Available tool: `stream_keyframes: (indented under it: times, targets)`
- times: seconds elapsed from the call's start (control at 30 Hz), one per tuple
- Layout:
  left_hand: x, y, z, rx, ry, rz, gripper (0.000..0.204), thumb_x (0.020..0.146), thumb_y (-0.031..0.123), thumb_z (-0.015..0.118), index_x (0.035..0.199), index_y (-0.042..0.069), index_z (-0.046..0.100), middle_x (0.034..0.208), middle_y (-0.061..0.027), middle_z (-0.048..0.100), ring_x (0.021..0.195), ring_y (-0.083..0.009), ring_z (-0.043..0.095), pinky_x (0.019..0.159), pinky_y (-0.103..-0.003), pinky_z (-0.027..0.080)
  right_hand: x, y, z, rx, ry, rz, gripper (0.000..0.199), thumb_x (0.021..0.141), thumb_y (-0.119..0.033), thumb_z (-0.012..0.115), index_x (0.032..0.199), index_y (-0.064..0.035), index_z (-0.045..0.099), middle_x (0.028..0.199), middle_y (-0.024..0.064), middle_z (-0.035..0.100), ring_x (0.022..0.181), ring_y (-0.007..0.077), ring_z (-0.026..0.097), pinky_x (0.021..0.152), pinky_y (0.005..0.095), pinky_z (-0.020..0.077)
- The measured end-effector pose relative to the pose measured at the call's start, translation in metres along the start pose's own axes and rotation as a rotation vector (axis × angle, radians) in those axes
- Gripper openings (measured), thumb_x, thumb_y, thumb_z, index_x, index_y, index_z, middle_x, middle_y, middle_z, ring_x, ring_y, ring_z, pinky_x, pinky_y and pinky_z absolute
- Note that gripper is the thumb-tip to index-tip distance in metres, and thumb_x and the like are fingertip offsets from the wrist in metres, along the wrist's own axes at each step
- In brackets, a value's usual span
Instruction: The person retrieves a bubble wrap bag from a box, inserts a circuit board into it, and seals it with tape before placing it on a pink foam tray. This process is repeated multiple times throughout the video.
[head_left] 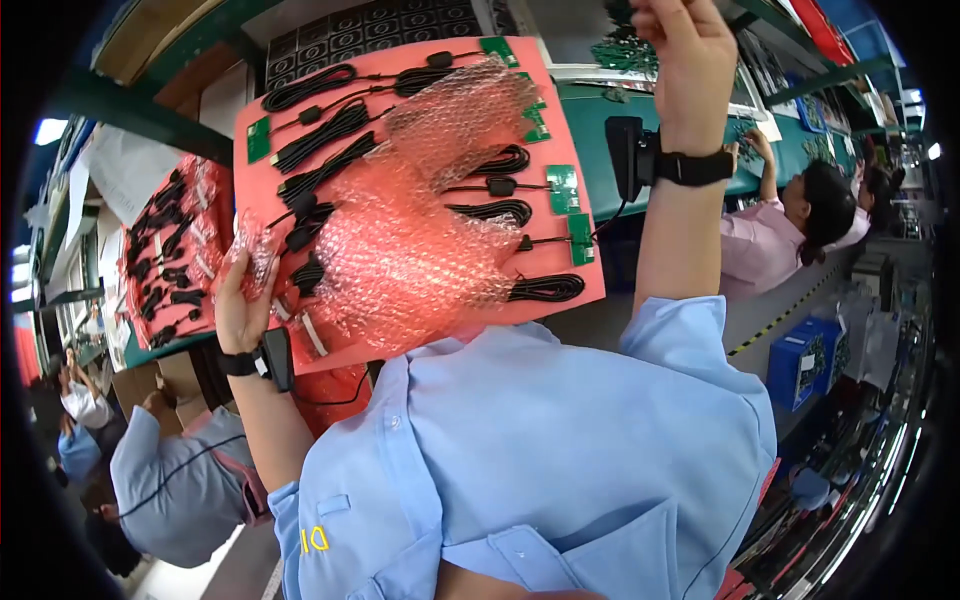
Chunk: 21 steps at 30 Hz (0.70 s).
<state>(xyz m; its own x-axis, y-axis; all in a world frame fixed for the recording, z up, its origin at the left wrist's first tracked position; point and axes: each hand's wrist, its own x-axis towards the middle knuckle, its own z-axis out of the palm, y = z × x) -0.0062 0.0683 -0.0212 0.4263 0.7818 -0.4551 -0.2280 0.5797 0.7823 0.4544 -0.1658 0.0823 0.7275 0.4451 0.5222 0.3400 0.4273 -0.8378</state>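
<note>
A pink foam sheet [590, 240] lies in front of me, with coiled black cables [325, 135] and small green circuit boards [563, 190] on it. Clear bubble wrap [420, 245] covers the middle of the sheet and hides some cables. At the sheet's left edge, my left hand [240, 310] pinches a bunched part of the bubble wrap between thumb and fingers. My right hand [690, 35] reaches far forward beside a pile of green boards [625, 55]. Its fingers are curled, partly cut off by the upper edge; what they hold is hidden.
Another pink sheet [150, 270] with black cables and bubble wrap stands at the left. A green shelf post [150, 115] crosses the upper left. Co-workers sit at the right [780, 235] and lower left [190, 480]. Blue bins [800, 365] stand on the right.
</note>
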Motion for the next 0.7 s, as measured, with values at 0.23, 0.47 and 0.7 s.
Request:
stream_keyframes:
  times: [0.23,0.47,0.7]
  targets:
    - [-0.001,0.011,0.028,0.099,0.024,-0.011,0.026,0.096,0.012,0.048,0.119,0.000,0.054,0.113,-0.0085,0.062,0.104,-0.0193,0.059,0.096,-0.036,0.049,-0.097,0.236,-0.149,-0.725,-0.147,0.822,0.038,0.083,-0.038,0.068,0.094,-0.0013,0.069,0.076,0.0033,0.064,0.069,0.0093,0.054,0.065,0.0244,0.0444]
    - [0.002,0.008,0.039,0.171,0.031,-0.006,0.026,0.096,0.013,0.049,0.118,0.000,0.054,0.113,-0.0096,0.062,0.103,-0.0199,0.060,0.094,-0.035,0.051,-0.124,0.310,-0.150,-0.847,-0.724,0.558,0.039,0.086,-0.037,0.061,0.102,-0.0016,0.068,0.099,0.0128,0.067,0.096,0.0226,0.061,0.082,0.0353,0.0468]
    - [-0.007,0.007,0.043,0.160,0.096,0.016,0.029,0.097,0.016,0.049,0.121,0.000,0.053,0.116,-0.0086,0.061,0.104,-0.0199,0.060,0.094,-0.035,0.050,-0.186,0.276,-0.135,-0.278,-0.084,0.811,0.026,0.081,-0.029,0.066,0.095,-0.0077,0.072,0.101,0.0165,0.067,0.111,0.0278,0.056,0.091,0.0382,0.0446]
